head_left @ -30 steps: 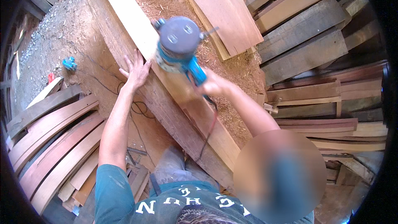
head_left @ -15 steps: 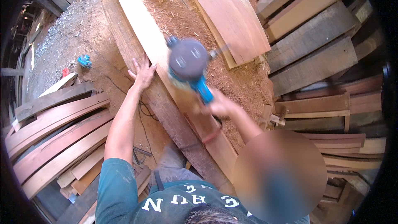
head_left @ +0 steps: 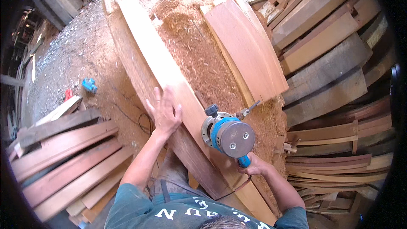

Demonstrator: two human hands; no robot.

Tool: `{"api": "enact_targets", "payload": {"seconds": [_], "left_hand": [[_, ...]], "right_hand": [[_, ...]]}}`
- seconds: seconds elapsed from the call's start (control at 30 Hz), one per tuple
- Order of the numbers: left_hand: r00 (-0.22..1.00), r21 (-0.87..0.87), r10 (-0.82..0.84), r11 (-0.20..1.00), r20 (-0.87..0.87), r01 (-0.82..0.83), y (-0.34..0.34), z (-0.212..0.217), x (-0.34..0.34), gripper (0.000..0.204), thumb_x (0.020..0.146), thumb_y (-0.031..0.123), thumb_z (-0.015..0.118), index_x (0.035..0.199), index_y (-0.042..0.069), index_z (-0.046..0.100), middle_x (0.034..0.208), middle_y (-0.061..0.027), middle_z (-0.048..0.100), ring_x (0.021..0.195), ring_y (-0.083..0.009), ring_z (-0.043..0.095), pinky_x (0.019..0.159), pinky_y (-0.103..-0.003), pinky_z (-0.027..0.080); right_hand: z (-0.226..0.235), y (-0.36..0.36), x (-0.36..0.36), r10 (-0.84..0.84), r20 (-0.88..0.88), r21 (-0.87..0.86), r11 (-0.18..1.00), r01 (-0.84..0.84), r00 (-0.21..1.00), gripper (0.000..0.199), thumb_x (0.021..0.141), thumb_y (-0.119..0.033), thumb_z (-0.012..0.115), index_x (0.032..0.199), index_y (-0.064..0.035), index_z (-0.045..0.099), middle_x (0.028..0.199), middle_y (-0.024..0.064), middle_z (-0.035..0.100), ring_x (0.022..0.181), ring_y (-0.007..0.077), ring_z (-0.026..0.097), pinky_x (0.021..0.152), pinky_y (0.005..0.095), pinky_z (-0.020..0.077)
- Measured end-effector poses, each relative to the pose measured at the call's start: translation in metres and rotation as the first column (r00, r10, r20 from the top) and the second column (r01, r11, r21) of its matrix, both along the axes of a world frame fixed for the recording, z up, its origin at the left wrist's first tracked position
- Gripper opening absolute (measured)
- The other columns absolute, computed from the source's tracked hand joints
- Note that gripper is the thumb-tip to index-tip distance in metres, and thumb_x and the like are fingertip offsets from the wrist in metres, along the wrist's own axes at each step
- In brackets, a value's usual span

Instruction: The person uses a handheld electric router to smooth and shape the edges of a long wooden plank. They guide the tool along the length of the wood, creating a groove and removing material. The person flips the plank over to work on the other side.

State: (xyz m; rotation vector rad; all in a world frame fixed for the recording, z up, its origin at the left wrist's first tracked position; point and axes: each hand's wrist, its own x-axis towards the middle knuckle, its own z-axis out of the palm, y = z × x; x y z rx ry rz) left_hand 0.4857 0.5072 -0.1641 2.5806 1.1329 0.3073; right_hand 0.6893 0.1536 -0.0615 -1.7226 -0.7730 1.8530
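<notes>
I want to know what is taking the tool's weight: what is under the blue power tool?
The blue power tool sits with its round base on the long pale plank, held by the right hand. The left hand presses the plank beside it. The cutter and the wood beneath the base are hidden.

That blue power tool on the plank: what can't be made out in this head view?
- Head view: the underside of the blue power tool, where it meets the long plank, hidden by the tool's own round body.
- The tool's handle, mostly wrapped by the right hand.
- The plank's near end, behind the person's shoulders.
- The small blue object on the sawdust: too small to identify.
</notes>
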Motion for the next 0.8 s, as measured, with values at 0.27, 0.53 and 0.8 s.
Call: {"api": "enact_targets", "payload": {"seconds": [0.27,0.53,0.8], "left_hand": [[0.73,0.011,-0.338,0.904,-0.593,0.428,0.328,0.018,0.064,0.074,0.109,0.059,0.028,0.169,0.018,0.015,0.176,0.0003,0.016,0.162,-0.0253,0.014,0.125,-0.071,-0.001],[0.961,-0.249,0.164,0.943,-0.222,-0.219,0.505,-0.033,0.049,0.095,0.101,0.077,0.023,0.17,0.014,0.005,0.176,-0.014,0.006,0.162,-0.0385,-0.006,0.121,-0.07,-0.017],[0.972,-0.357,0.115,0.916,-0.205,-0.183,0.508,-0.025,0.048,0.094,0.104,0.064,0.031,0.167,0.002,-0.001,0.177,-0.0171,0.003,0.161,-0.0412,-0.013,0.118,-0.071,-0.019]], "right_hand": [[-0.005,0.207,0.024,-0.059,-0.029,-0.032,0.998,0.058,0.998,0.02,0.079,-0.005,0.076,0.093,-0.0076,0.062,0.087,-0.0006,0.061,0.081,0.0136,0.058,0.075,0.0331,0.0508],[-0.017,0.408,0.048,-0.056,-0.043,0.008,0.998,0.057,0.997,0.02,0.078,-0.002,0.074,0.087,-0.0084,0.057,0.081,-0.0032,0.054,0.076,0.0113,0.053,0.071,0.032,0.0479],[-0.029,0.593,0.072,-0.055,-0.047,0.137,0.989,0.061,0.997,0.03,0.073,-0.001,0.077,0.097,-0.0098,0.061,0.087,-0.0036,0.059,0.08,0.0091,0.056,0.072,0.029,0.0485]]}}
